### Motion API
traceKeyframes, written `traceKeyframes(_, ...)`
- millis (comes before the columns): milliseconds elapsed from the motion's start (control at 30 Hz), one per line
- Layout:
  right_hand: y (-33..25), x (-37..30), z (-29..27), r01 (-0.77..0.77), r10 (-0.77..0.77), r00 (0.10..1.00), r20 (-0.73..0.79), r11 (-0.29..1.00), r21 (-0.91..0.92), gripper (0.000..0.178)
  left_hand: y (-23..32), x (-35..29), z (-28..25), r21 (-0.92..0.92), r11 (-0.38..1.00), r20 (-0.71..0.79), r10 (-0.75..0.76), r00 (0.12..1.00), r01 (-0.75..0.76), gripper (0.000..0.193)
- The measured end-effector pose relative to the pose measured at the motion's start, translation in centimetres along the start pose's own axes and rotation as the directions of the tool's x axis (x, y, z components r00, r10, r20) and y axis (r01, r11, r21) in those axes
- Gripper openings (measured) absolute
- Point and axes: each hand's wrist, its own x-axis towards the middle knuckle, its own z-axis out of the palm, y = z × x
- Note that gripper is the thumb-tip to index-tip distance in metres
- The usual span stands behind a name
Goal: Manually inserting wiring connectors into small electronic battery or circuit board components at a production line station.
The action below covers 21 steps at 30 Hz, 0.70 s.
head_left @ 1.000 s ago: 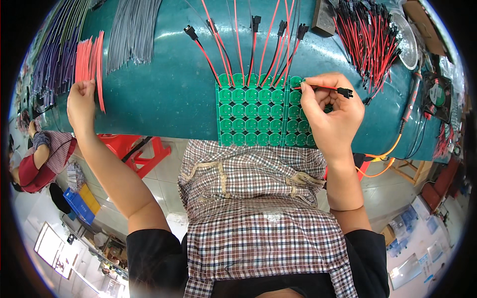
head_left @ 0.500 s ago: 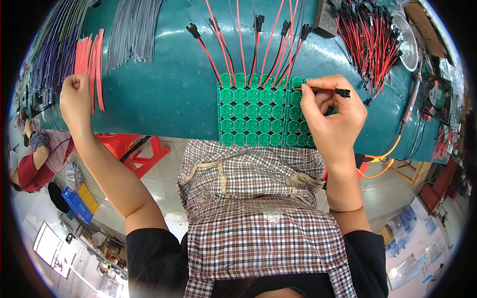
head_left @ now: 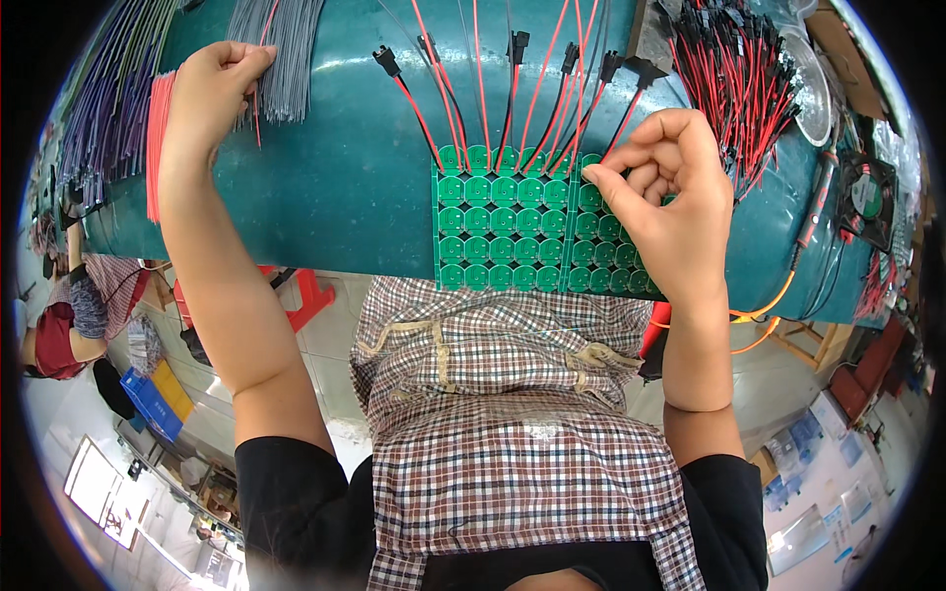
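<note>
My left hand [head_left: 212,98] is closed in a pinch on a thin red wire [head_left: 258,120], over the bundle of grey wires [head_left: 296,69]. Beside its wrist lies a bundle of red wires [head_left: 159,148]. My right hand [head_left: 680,187] pinches the lower end of a red-and-black connector lead [head_left: 623,123] at the top edge of the green circuit board panel [head_left: 503,219]. The lead's black plug [head_left: 645,73] points up and away. Several similar leads [head_left: 505,108] and single wires stand along the panel's far edge. My right fingertips hide where the lead meets the board.
A pile of red-and-black connector leads [head_left: 734,89] lies at the far right, by a round metal dish [head_left: 808,89]. A soldering iron [head_left: 816,212] and a small fan [head_left: 869,197] are at the right edge. Purple wires [head_left: 108,108] lie far left; another person [head_left: 74,325] sits beyond.
My left hand has moved up and right from the red bundle, carrying a red wire over the grey ones. The right-hand lead has turned from lying sideways to upright, plug up.
</note>
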Motion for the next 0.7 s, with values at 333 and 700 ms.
traceKeyframes(333, 0.8, -0.1, -0.4, 0.173, -0.165, 0.984, 0.068, 0.977, -0.126, 0.014, 1.8, -2.5, -1.0, -0.136, 0.991, -0.061, -0.023, 0.998, 0.014, 0.026)
traceKeyframes(700, 2.7, 3.0, -4.7, 0.045, -0.136, 0.935, -0.326, 0.961, -0.271, 0.007, 3.4, -13.6, 4.2, -0.477, 0.875, -0.066, 0.054, 0.996, -0.079, 0.016)
